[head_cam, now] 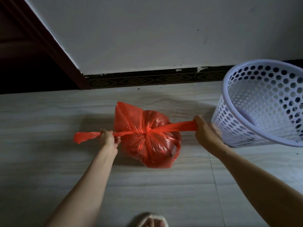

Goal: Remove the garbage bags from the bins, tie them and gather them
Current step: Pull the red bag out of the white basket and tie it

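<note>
the red garbage bag point(149, 141) sits on the pale tiled floor point(65, 112), full and rounded, its top gathered to a knot at the middle. two twisted strips of its plastic run out from that knot, one to each side, pulled taut in a nearly straight line. the bag lies between the two hands, a little nearer the left one.

the left hand point(107, 138) is just beside the bag's left side, fingers curled tight round the left strip, with a loose red end sticking out past the fist. the right hand point(205, 130) is further off to the right, fingers closed round the end of the other strip. both arms reach forward from the bottom of the view.

just behind the right hand stands a white bin point(262, 102) with round holes in its wall, tilted in the view, no bag in it. beyond the bag a dark patterned skirting point(147, 79) runs along the foot of a white wall point(147, 30), and a dark red door frame point(54, 46) stands at the left. a foot in a sandal point(150, 221) shows at the bottom edge.
</note>
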Demonstrator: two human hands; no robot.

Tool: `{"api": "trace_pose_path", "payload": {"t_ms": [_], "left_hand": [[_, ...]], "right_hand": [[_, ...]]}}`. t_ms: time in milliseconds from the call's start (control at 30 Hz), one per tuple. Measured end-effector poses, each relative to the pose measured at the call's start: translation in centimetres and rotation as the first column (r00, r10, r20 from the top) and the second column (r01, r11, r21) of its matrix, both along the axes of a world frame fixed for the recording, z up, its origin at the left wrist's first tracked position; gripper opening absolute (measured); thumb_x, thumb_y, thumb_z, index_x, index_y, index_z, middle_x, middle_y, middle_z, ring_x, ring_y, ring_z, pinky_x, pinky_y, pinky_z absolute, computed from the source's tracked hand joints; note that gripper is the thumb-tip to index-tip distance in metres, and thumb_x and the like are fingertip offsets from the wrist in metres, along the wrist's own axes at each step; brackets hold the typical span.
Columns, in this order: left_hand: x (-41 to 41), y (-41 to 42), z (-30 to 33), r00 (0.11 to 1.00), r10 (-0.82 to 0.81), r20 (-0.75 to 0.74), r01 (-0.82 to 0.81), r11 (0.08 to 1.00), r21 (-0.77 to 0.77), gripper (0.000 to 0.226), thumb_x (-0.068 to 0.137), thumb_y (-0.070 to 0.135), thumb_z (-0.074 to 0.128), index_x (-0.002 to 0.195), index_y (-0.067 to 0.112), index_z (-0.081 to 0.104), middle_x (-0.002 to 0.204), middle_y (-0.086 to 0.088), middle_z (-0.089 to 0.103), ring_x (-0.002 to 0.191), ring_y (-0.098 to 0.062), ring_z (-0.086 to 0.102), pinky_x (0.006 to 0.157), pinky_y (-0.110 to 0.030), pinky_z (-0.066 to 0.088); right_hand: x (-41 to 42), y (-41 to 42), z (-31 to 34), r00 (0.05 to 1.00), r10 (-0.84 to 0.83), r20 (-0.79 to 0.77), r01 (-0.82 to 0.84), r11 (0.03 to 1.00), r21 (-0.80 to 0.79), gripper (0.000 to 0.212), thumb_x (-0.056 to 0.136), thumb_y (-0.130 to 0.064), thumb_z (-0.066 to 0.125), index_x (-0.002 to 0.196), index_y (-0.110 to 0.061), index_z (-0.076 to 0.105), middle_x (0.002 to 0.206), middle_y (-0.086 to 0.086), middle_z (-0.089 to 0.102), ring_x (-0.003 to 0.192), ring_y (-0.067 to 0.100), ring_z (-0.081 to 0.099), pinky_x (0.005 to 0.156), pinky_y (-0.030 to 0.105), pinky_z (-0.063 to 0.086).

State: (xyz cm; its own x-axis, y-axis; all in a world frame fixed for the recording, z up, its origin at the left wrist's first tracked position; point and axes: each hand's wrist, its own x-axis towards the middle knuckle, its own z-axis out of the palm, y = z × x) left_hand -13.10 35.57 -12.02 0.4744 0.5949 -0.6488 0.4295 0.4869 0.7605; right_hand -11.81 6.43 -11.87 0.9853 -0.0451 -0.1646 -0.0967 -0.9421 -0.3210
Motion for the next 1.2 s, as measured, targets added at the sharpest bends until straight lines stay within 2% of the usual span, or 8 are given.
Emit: {"api": "trace_pose_path", "payload": {"t_ms": [200, 267, 367, 467, 600, 800, 1033, 1200], "left_hand": [[-0.6, -0.8, 1.7, 0.885, -0.403, 0.234, 0.424, 0.905, -0.043, 0.051, 0.080, 0.063, 0.045, 0.104, 0.020, 0.057, 0.076, 0.001, 0.063, 0.061, -0.008, 0.057, 0.048, -0.018, 0.049], [-1.0, -1.0, 1.5, 0.844, -0.413, 0.342, 0.464, 0.882, -0.078, 0.049, 0.081, 0.031, 0.063, 0.125, 0.018, 0.046, 0.090, 0.000, 0.062, 0.074, -0.010, 0.058, 0.058, -0.018, 0.054], [-1.4, -1.7, 1.1, 0.789, -0.479, 0.385, 0.506, 0.862, 0.037, 0.053, 0.079, -0.017, 0.050, 0.129, 0.001, 0.043, 0.100, -0.011, 0.061, 0.091, -0.020, 0.058, 0.079, -0.026, 0.054], [-1.5, -1.9, 1.4, 0.843, -0.484, 0.236, 0.411, 0.861, 0.299, 0.039, 0.080, -0.012, 0.056, 0.119, -0.005, 0.054, 0.103, -0.012, 0.064, 0.096, -0.019, 0.060, 0.093, -0.030, 0.047], [-1.0, -2.5, 1.8, 0.870, -0.466, 0.160, 0.294, 0.751, 0.592, 0.011, 0.080, 0.003, 0.066, 0.083, -0.008, 0.065, 0.061, -0.003, 0.066, 0.047, 0.008, 0.057, 0.053, -0.005, 0.044], [0.0, -5.1, 2.5, 0.791, -0.549, 0.272, 0.327, 0.754, 0.570, 0.013, 0.094, 0.016, 0.048, 0.097, 0.007, 0.057, 0.082, -0.006, 0.067, 0.072, -0.006, 0.064, 0.067, -0.015, 0.047], [1.3, -5.6, 1.5, 0.763, -0.640, 0.090, 0.403, 0.580, 0.708, 0.033, 0.087, 0.038, 0.050, 0.058, 0.024, 0.048, 0.051, 0.003, 0.063, 0.058, -0.021, 0.062, 0.070, -0.048, 0.051], [1.0, -5.9, 2.2, 0.647, -0.763, -0.011, 0.342, 0.278, 0.898, 0.044, 0.083, 0.048, 0.043, 0.065, 0.012, 0.059, 0.065, -0.013, 0.067, 0.067, -0.034, 0.065, 0.066, -0.045, 0.053]], "right_hand": [[1.0, 2.1, 1.7, 0.994, 0.084, -0.076, -0.080, 0.995, 0.053, 0.054, 0.085, -0.033, 0.051, 0.135, -0.022, 0.034, 0.140, 0.010, 0.037, 0.133, 0.031, 0.029, 0.109, 0.055, 0.019], [0.5, 3.9, 3.3, 0.962, 0.262, 0.078, -0.267, 0.962, 0.062, 0.067, 0.078, -0.027, 0.054, 0.140, -0.024, 0.029, 0.148, 0.011, 0.027, 0.141, 0.029, 0.015, 0.111, 0.061, 0.002], [-0.2, 5.7, 5.6, 0.749, 0.479, 0.458, -0.516, 0.855, -0.050, 0.048, 0.068, -0.028, 0.049, 0.113, -0.018, 0.062, 0.122, 0.013, 0.059, 0.119, 0.032, 0.051, 0.104, 0.059, 0.025], [-0.7, 5.9, 6.5, 0.551, 0.629, 0.549, -0.656, 0.733, -0.181, 0.027, 0.071, -0.028, 0.043, 0.074, -0.015, 0.067, 0.076, 0.003, 0.067, 0.077, 0.025, 0.061, 0.076, 0.038, 0.039], [-0.7, 6.1, 5.8, 0.816, 0.578, 0.021, -0.554, 0.792, -0.256, 0.039, 0.083, -0.037, 0.034, 0.089, -0.017, 0.067, 0.088, 0.012, 0.071, 0.085, 0.032, 0.065, 0.068, 0.030, 0.036], [1.0, 5.2, 3.1, 0.957, 0.212, -0.200, -0.188, 0.973, 0.131, 0.041, 0.091, -0.043, 0.036, 0.104, -0.014, 0.061, 0.113, 0.015, 0.064, 0.103, 0.031, 0.060, 0.086, 0.036, 0.045], [1.9, 7.0, 2.0, 0.958, -0.204, -0.200, 0.281, 0.553, 0.784, 0.037, 0.084, -0.025, 0.063, 0.053, -0.020, 0.043, 0.050, -0.007, 0.040, 0.047, 0.005, 0.036, 0.039, 0.009, 0.030], [1.9, 7.9, 2.3, 0.973, -0.166, -0.160, 0.217, 0.431, 0.876, 0.011, 0.083, -0.004, 0.059, 0.085, -0.014, 0.057, 0.080, 0.002, 0.062, 0.076, 0.014, 0.056, 0.073, 0.029, 0.047]]}}
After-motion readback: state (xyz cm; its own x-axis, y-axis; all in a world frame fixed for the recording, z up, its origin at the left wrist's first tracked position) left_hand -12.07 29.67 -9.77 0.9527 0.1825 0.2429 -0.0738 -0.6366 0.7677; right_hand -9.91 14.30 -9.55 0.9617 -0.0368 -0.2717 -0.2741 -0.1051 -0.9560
